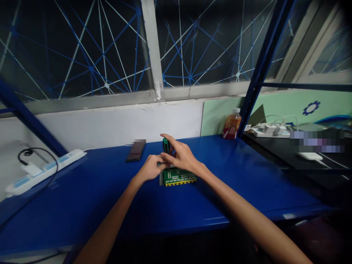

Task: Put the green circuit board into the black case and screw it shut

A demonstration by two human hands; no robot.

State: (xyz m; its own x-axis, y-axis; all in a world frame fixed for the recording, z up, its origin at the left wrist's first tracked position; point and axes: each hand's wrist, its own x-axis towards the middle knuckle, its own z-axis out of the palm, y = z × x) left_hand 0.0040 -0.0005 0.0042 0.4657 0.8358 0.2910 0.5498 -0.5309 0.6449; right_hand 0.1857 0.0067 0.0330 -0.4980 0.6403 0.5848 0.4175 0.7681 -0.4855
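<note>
A green circuit board with a yellow connector strip along its near edge lies on the blue table. Upright over the board's far left part stands a screwdriver with a green and black handle. My right hand is closed around that handle, its index finger reaching over the top. My left hand is at the board's left side, fingers pinched close to the screwdriver's lower end. What the left fingertips hold is hidden behind the right hand, and so is the screwdriver's tip.
A dark phone lies behind my left hand. On the left is a white power strip with a black cable. A drink bottle stands at the back right. Another power strip with chargers sits on the black table beyond.
</note>
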